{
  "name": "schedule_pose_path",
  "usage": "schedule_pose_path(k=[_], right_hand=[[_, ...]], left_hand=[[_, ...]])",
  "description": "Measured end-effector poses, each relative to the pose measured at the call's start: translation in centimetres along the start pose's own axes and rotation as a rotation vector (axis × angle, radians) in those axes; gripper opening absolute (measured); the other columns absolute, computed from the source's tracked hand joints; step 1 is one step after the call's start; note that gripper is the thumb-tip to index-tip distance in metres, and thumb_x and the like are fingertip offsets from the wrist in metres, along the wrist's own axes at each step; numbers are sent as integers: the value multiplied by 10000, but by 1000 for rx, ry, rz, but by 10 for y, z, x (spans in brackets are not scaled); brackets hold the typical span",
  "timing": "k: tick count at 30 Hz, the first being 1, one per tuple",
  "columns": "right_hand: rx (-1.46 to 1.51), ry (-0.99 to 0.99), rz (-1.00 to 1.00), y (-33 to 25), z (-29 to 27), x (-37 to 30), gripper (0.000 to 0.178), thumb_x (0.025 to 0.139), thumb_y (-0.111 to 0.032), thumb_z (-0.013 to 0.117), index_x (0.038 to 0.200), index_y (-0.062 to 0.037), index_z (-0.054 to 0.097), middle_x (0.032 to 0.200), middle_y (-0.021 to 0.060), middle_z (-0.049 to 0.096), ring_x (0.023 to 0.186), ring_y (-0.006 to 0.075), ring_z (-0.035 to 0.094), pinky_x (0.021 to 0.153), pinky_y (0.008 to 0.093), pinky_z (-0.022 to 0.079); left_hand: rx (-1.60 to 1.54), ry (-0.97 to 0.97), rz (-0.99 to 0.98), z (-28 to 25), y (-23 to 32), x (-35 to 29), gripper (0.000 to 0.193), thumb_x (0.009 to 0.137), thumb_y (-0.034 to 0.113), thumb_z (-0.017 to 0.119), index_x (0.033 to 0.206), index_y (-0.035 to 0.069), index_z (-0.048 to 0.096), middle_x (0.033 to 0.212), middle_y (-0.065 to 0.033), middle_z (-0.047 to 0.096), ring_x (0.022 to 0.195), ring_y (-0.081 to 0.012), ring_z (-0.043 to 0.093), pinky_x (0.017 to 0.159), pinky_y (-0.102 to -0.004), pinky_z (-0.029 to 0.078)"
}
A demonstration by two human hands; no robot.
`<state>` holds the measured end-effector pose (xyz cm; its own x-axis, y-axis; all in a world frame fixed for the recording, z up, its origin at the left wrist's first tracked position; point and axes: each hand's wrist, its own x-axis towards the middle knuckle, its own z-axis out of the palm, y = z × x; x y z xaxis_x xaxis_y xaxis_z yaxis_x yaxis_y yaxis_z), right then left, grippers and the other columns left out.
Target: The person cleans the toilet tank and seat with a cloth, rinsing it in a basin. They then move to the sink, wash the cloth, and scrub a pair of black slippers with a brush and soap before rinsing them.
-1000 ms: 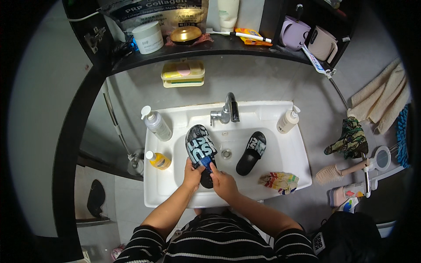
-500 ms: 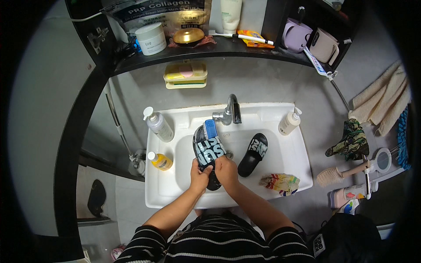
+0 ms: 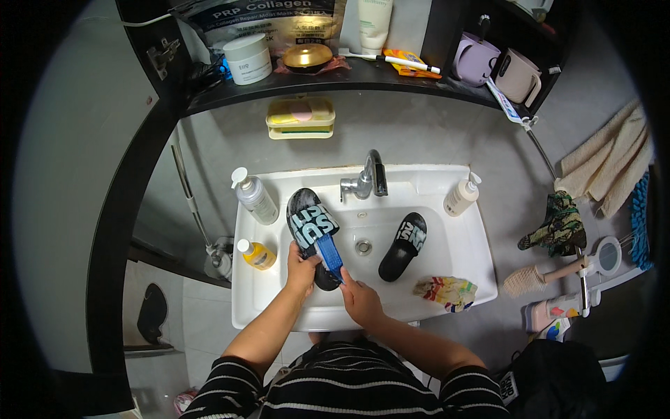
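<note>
A black slide sandal point(image 3: 305, 209) with pale blue lettering on its strap is tilted over the left part of the white sink point(image 3: 447, 244). My left hand point(image 3: 301, 272) is closed on its near left side. My right hand point(image 3: 361, 302) grips the end of a blue scrubbing brush point(image 3: 329, 253), whose head lies against the near edge of the strap. Whitish suds or wet streaks show at the sandal's far end. To the right, a second black slide sandal point(image 3: 403, 248) rests in the basin, touched by neither hand.
A chrome faucet point(image 3: 370, 174) rises at the sink's back. Pump bottles stand on the rim: a clear one point(image 3: 255, 199), a yellow one point(image 3: 257, 255) and a white one point(image 3: 462, 195). A crumpled patterned cloth point(image 3: 447, 292) lies front right. Overhead runs a black shelf point(image 3: 314, 85).
The brush has moved from the sandal's far end to the near side of its strap. My right hand has left the sandal and holds the brush; the sandal has shifted left.
</note>
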<state>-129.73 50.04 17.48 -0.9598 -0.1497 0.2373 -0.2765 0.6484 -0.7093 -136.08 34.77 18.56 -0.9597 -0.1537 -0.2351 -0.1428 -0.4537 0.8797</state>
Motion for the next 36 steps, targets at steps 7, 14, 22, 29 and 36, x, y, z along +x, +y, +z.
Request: schedule_pose_path(k=[7, 14, 22, 29, 36], right_hand=[[44, 125, -13, 3, -2, 39, 399, 893, -158, 550, 1274, -44, 514, 706, 228, 579, 628, 385, 574, 556, 429, 449], [13, 18, -31, -4, -4, 5, 418, 886, -177, 561, 1292, -93, 513, 700, 204, 583, 618, 386, 574, 548, 448, 451], [-175, -192, 52, 6, -17, -18, 445, 911, -243, 518, 1341, -148, 460, 688, 175, 569, 586, 376, 572, 534, 472, 458], [-259, 6, 19, 36, -7, 24, 443, 900, -231, 536, 1331, -154, 465, 693, 164, 575, 569, 358, 572, 530, 472, 465], [-249, -197, 51, 48, -26, -31, 452, 913, -231, 531, 1350, -155, 447, 673, 151, 557, 581, 345, 572, 542, 458, 472]], left_hand=[[-18, -189, -122, 8, -21, -18, 685, 647, -181, 491, 1276, 69, 386, 1104, -88, 556, 1027, -203, 548, 880, -304, 462], [-96, -160, -117, -7, -16, 1, 690, 625, -157, 430, 1266, 95, 388, 1110, -97, 546, 985, -226, 568, 806, -300, 506], [-255, 78, -178, -10, -1, 17, 510, 707, -112, 450, 1167, 106, 445, 1051, -105, 572, 930, -271, 607, 820, -431, 550], [-147, -5, -251, 14, -35, -8, 342, 850, -26, 573, 1151, 101, 474, 1037, -50, 607, 923, -187, 600, 804, -321, 504], [-252, 116, -205, -4, -2, 22, 281, 883, -11, 532, 1129, 93, 447, 1034, -85, 597, 920, -229, 626, 789, -387, 565]])
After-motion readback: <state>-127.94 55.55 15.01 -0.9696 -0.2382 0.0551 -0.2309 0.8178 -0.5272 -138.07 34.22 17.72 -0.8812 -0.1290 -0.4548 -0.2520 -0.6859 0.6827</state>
